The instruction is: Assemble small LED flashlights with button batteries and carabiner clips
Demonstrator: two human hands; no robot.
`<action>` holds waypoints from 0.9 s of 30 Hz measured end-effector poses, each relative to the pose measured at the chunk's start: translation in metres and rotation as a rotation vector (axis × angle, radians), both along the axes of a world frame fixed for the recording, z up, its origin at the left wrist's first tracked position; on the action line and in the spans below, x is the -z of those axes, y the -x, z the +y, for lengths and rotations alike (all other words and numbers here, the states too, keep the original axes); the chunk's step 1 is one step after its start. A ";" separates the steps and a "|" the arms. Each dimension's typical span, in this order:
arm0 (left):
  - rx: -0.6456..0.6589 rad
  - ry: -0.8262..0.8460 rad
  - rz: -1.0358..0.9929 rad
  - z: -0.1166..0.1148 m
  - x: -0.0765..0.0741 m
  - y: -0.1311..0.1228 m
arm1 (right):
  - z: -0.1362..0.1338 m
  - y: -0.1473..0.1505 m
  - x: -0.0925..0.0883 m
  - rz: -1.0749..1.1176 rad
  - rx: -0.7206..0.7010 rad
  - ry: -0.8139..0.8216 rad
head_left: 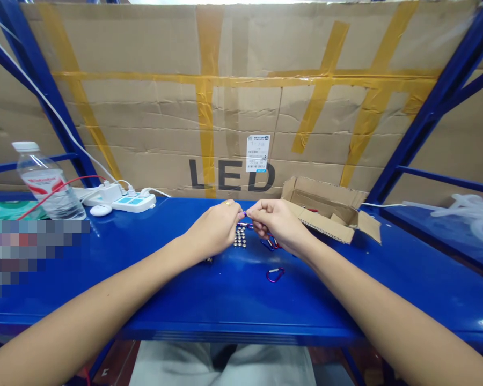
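Cardboard [153, 134] marked LED stands behind the blue tabletop [177, 305]. Beside the right hand [276, 217] sits an open box [326, 214]. That hand and the left hand [215, 228] meet above the tabletop; nearer lies a purple carabiner [274, 271]. Their fingertips pinch a small purple piece [244, 214] near silvery studs [240, 237].

held purple piece [245, 214] mostly hidden

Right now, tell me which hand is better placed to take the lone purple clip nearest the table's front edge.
Probably the right hand: the clip lies nearer it, while the left hand is farther left. Both seem to pinch a small piece, so neither looks free.
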State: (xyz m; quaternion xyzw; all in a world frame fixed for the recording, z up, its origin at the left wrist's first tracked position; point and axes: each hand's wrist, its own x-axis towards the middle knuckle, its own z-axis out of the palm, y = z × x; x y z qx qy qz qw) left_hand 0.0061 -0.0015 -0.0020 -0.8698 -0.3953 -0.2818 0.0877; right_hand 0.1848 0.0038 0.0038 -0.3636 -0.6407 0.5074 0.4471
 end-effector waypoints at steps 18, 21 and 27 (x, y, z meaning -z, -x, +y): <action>0.020 -0.324 0.181 0.007 0.007 0.005 | 0.002 0.002 0.001 0.236 -0.197 0.383; 0.006 -0.303 0.151 0.006 0.005 0.005 | 0.001 0.003 0.002 0.263 -0.189 0.320; -0.008 -0.142 0.049 -0.005 -0.002 -0.001 | 0.003 0.006 0.006 0.225 -0.167 0.236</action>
